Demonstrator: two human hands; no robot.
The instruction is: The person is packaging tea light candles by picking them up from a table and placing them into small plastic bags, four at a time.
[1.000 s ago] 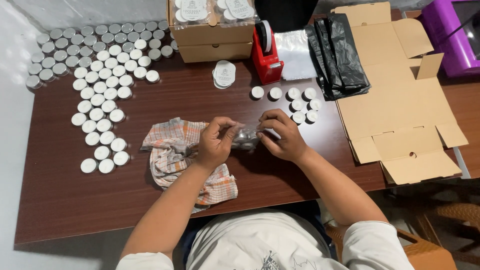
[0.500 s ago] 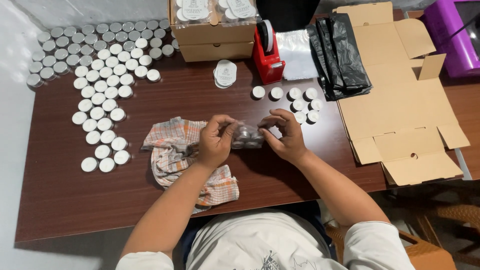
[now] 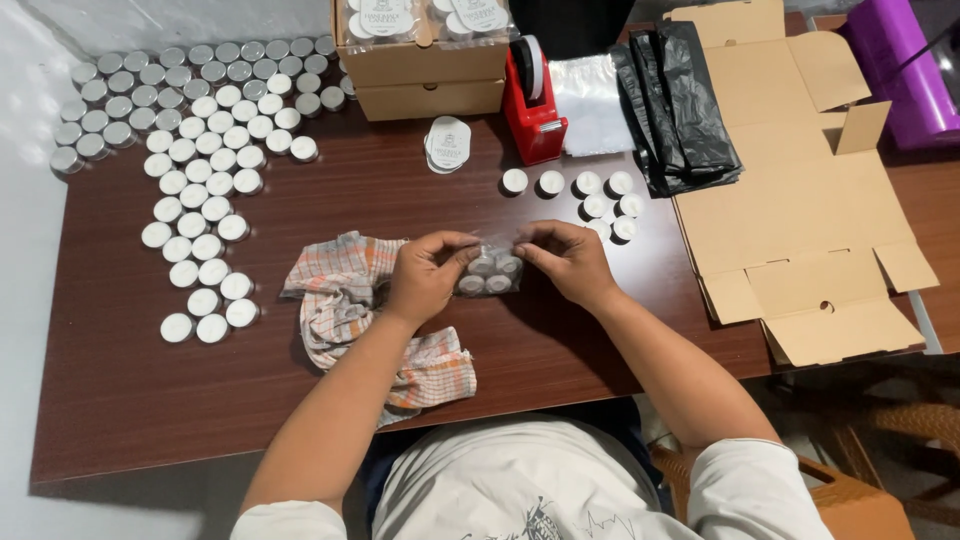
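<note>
my left hand (image 3: 425, 275) and my right hand (image 3: 567, 262) pinch the two top corners of a small clear bag of tealights (image 3: 490, 272), thumbs and forefingers pressed together on the plastic. the bag sits between my hands, low over the brown tabletop (image 3: 300, 385) or resting on it; i cannot tell which. a few metal-cupped candles show through the plastic. a checked cloth (image 3: 350, 300) lies crumpled under my left wrist. further left, rows of loose tealights (image 3: 200, 200) cover the tabletop. just beyond my right hand is a small cluster of tealights (image 3: 590, 195), and behind it a red tape dispenser (image 3: 530, 105). a stack of round labels (image 3: 448, 145) lies near closed cardboard boxes (image 3: 420, 80). to the right, a flattened cardboard box (image 3: 800, 220) lies beside black bags (image 3: 680, 110).
</note>
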